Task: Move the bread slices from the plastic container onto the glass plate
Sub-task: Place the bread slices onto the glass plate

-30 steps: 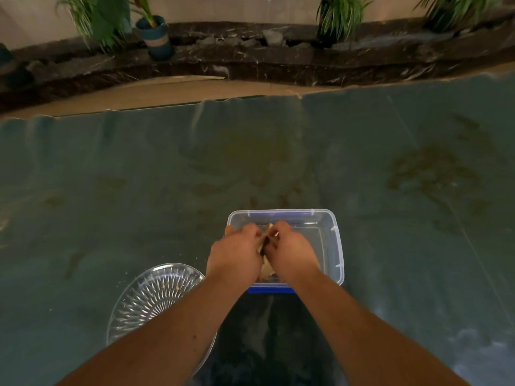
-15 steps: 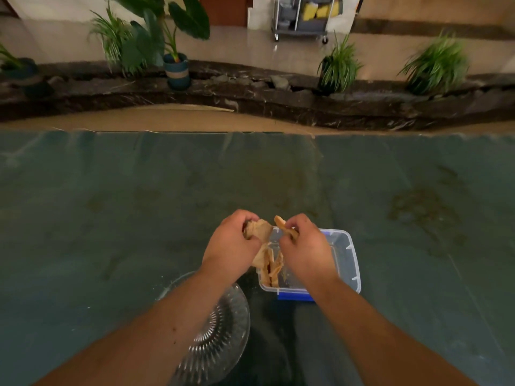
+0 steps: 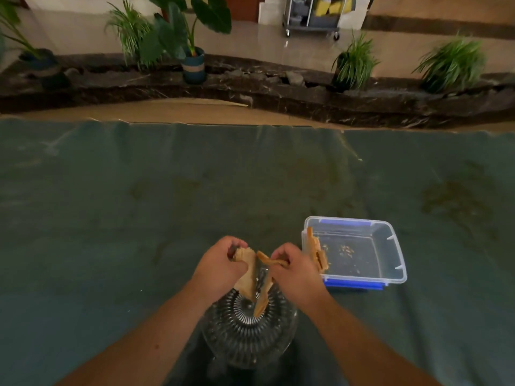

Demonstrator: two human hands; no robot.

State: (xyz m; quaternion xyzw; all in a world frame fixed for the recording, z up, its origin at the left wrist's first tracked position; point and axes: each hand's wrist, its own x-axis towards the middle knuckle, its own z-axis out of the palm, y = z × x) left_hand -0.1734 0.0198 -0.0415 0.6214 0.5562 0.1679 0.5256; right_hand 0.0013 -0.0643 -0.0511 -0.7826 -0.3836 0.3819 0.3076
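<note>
— Two hands over the plate, is that right?
— Yes. The left hand (image 3: 220, 267) is clenched on a bread slice (image 3: 246, 277) that hangs down on edge, and the right hand (image 3: 295, 270) grips a second slice (image 3: 264, 288) the same way. Both slices hang above the glass plate (image 3: 248, 330), their lower tips close to its ribbed middle; I cannot tell whether they touch it.
— Where is the plastic container (image 3: 390, 246)?
— Right of the hands, on the green cloth (image 3: 139, 204), just beside the right hand. It is clear with blue clips.
— Anything left inside?
— A few more slices (image 3: 316, 252) stand on edge against its left wall, and crumbs (image 3: 345, 249) lie scattered on its floor.
— And the plate?
— It sits near the front, between the two forearms, well left of the container's front corner.
</note>
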